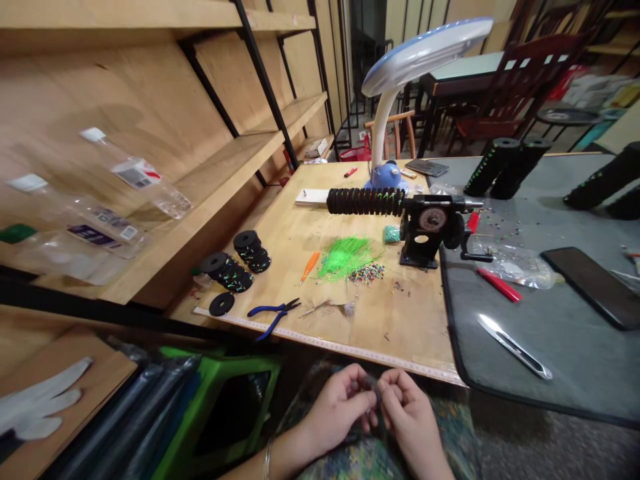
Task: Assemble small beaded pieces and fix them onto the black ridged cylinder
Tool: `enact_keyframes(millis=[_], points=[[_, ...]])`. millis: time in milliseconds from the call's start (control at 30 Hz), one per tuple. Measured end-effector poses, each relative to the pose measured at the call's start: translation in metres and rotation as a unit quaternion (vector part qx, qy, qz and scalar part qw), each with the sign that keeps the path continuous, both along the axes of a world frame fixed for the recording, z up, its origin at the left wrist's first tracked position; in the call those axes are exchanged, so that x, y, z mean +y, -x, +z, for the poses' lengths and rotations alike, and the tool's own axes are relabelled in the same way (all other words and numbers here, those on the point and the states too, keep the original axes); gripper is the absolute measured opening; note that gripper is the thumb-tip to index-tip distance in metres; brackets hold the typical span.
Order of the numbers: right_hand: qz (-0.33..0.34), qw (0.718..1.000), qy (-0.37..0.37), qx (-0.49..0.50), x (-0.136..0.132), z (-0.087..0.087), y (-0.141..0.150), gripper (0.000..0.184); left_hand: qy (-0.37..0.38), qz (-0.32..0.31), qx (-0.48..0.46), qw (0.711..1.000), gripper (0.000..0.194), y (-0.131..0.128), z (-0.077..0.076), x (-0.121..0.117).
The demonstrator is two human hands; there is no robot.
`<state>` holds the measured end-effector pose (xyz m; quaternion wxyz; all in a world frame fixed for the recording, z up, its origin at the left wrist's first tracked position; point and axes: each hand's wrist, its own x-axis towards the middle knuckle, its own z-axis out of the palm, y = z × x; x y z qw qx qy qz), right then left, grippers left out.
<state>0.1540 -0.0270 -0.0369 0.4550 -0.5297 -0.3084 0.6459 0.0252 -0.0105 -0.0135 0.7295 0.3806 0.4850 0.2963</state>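
Just in front of the table's near edge, above a patterned cloth on my lap, my left hand (pixel 345 407) and my right hand (pixel 407 413) meet with fingers pinched. Between their fingertips is a small dark grey, blurred bit (pixel 371 385) that I cannot identify. Beyond them on the table lie blue-handled pliers (pixel 275 313) with jaws parted, a pile of bright green strands (pixel 347 257), multicoloured beads (pixel 367 273) and orange-handled tweezers (pixel 309 267). Farther back, a black hand-crank winder (pixel 425 230) carries a row of black foam spools (pixel 367 201).
Stacked black spools (pixel 227 271) stand at the table's left. A blue-and-white lamp (pixel 385 113) rises behind the winder. On the grey mat (pixel 460 320) lie a utility knife (pixel 515 347), a red pen-like thing (pixel 500 285) and a phone (pixel 595 283). Plastic bottles (pixel 143 177) rest on the left shelf.
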Motion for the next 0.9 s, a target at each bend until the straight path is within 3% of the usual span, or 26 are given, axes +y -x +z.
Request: enact_keyframes(millis=[233, 633, 900], points=[[0.014, 1.000, -0.001, 0.006, 0.000, 0.002, 0.001, 0.052, 0.006, 0.021, 0.001, 1.000, 0.034, -0.003, 0.000, 0.001], [0.019, 0.999, -0.017, -0.031, -0.009, -0.007, -0.003, 0.049, -0.041, 0.051, 0.039, 0.997, 0.029, 0.000, -0.013, 0.002], [0.044, 0.998, -0.017, -0.033, -0.010, -0.009, -0.003, 0.046, -0.043, 0.053, 0.035, 0.997, 0.028, 0.002, -0.010, 0.001]])
